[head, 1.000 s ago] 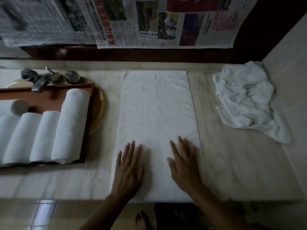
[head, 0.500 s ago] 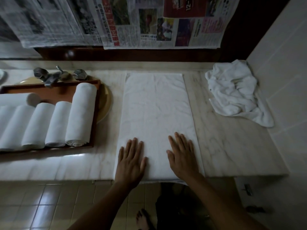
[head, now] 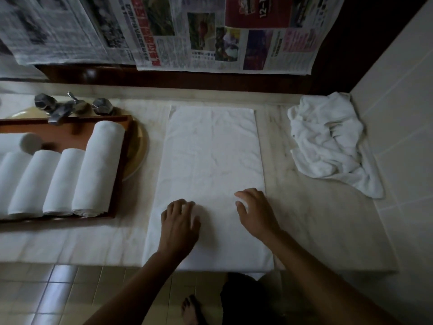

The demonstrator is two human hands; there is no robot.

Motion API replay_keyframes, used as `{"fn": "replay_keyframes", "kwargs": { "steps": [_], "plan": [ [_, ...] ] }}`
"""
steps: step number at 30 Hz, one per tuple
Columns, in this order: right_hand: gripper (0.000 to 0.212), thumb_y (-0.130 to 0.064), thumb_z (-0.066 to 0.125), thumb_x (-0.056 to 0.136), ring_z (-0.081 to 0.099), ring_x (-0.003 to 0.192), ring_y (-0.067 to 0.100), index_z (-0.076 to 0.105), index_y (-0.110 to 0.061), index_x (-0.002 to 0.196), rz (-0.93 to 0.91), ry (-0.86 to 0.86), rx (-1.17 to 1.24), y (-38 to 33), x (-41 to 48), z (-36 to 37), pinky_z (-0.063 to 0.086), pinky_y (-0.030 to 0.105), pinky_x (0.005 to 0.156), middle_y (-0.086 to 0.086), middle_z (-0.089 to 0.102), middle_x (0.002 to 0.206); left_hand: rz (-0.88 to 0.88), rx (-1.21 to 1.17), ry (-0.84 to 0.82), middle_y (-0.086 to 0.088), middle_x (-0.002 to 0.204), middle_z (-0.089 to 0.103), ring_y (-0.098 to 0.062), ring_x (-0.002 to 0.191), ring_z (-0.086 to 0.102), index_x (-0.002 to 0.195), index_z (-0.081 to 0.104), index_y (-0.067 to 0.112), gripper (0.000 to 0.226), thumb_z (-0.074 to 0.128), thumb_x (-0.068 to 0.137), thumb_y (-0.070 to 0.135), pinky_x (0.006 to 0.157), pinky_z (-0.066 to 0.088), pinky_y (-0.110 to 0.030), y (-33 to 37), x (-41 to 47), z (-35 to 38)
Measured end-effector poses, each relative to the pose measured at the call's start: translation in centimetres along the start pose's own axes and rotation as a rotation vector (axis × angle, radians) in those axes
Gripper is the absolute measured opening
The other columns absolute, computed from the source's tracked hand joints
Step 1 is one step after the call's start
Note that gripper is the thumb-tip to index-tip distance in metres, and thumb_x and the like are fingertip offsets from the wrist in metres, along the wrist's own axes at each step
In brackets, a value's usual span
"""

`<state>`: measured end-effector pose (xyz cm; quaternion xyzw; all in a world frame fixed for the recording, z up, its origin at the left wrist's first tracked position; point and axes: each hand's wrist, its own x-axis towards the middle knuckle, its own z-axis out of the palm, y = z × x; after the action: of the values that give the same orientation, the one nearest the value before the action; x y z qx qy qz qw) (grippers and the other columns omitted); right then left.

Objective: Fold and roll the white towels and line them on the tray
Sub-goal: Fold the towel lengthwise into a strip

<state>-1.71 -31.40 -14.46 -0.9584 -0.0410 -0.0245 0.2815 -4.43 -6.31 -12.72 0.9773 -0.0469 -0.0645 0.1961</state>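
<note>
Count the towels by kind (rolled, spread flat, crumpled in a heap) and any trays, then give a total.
Rolled towels: 5 in view
Flat towel: 1
Crumpled towel heap: 1
Tray: 1
Total: 8

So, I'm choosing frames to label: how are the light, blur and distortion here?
Head view: dim overall, glare streak on the floor tiles; head view: left hand fingers smeared by motion blur on the flat towel; head view: wide-angle lens leans the tiled wall outward.
</note>
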Motion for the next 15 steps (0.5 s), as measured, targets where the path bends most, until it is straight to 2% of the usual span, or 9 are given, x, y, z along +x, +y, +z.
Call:
{"fn": "replay_keyframes", "kwargs": {
  "steps": [2, 6, 9, 13, 15],
  "plan": [
    [0.028, -0.025, 0.058, 0.092, 0.062, 0.105, 0.027, 0.071, -0.015, 0.115, 0.020, 0.037, 0.066, 1.5, 3.1, -1.2, 0.052, 0.039, 0.094, 0.005, 0.066, 0.114, 0.004, -0.027, 0.003, -0.005, 0.139, 0.053, -0.025, 0.131, 0.045, 0.138, 0.056, 0.019, 0.046, 0.050, 0.099, 0.043, 0.107, 0.038, -0.043, 2.3, 1.9, 0.3],
    [0.024, -0.016, 0.063, 0.093, 0.063, 0.105, 0.029, 0.070, -0.015, 0.115, 0.100, 0.010, 0.095, 3.7, 10.1, -3.8, 0.052, 0.040, 0.094, 0.008, 0.067, 0.114, -0.005, -0.091, 0.025, -0.004, 0.140, 0.053, -0.024, 0.131, 0.045, 0.138, 0.055, 0.021, 0.042, 0.055, 0.100, 0.039, 0.106, 0.038, -0.040, 8.1, 6.1, 0.5],
    [0.028, -0.018, 0.061, 0.095, 0.062, 0.108, 0.031, 0.067, -0.015, 0.122, 0.132, -0.028, 0.056, 5.4, 16.2, -5.5, 0.051, 0.041, 0.096, 0.010, 0.065, 0.119, 0.010, -0.112, 0.007, -0.003, 0.142, 0.053, -0.023, 0.132, 0.045, 0.140, 0.054, 0.020, 0.042, 0.055, 0.101, 0.037, 0.108, 0.038, -0.038, 11.8, 9.1, 0.7],
    [0.044, -0.027, 0.058, 0.099, 0.052, 0.125, 0.033, 0.052, -0.012, 0.140, 0.208, -0.162, -0.044, 7.2, 23.5, -6.7, 0.046, 0.045, 0.106, 0.015, 0.053, 0.138, 0.067, -0.111, -0.031, -0.002, 0.143, 0.052, -0.021, 0.131, 0.046, 0.142, 0.052, 0.019, 0.044, 0.055, 0.101, 0.036, 0.108, 0.039, -0.036, 15.4, 11.4, 1.4],
    [0.045, -0.027, 0.056, 0.100, 0.052, 0.125, 0.035, 0.050, -0.009, 0.141, 0.205, -0.173, -0.093, 8.1, 27.0, -6.6, 0.046, 0.045, 0.105, 0.016, 0.053, 0.137, 0.049, -0.119, -0.057, -0.001, 0.147, 0.048, -0.020, 0.134, 0.043, 0.146, 0.048, 0.020, 0.047, 0.052, 0.103, 0.037, 0.112, 0.037, -0.035, 16.7, 12.4, 1.9]
  ]
}}
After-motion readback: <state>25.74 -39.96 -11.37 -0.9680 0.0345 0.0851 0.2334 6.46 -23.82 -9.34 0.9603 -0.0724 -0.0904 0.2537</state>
